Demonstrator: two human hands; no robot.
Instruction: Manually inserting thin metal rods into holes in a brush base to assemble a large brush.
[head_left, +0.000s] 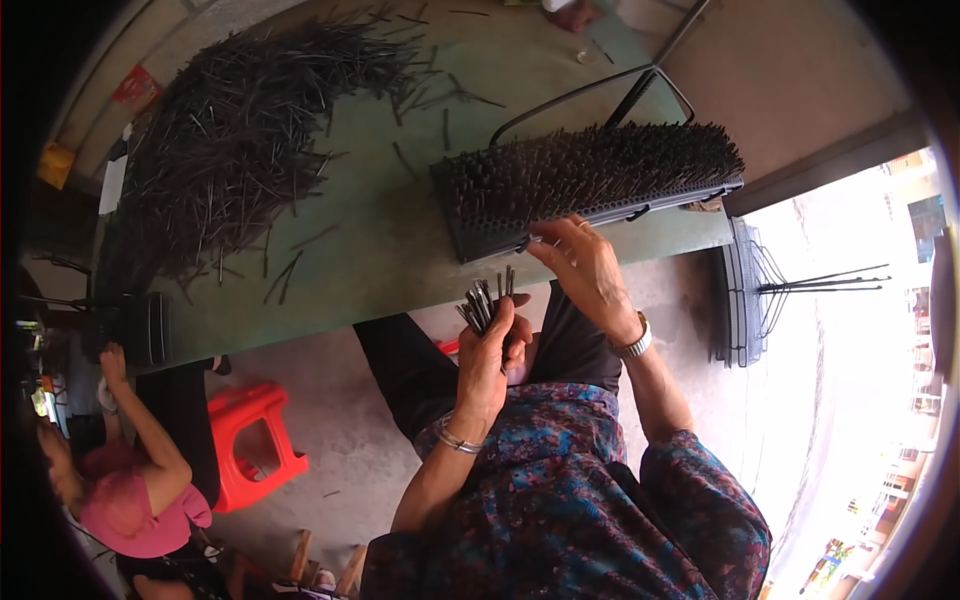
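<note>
My left hand [486, 362] is closed around a bundle of thin dark metal rods [482, 305], their ends sticking up past the thumb. Just above and to the right, my right hand [592, 272] is pinched, thumb against fingers, at the near edge of a perforated rack [600, 220]. Whatever lies between those fingertips is too small to make out. Many short dark rods [590, 170] stand upright in the rack's holes, packed closely; some holes along its near left side show bare.
A large heap of loose dark rods [235, 140] covers the left of the green table [370, 230]. A bent metal frame [570, 100] rises behind the rack. A red stool [255, 450] stands at lower left, near a person in pink [150, 500]. Wire racks [742, 290] stand at right.
</note>
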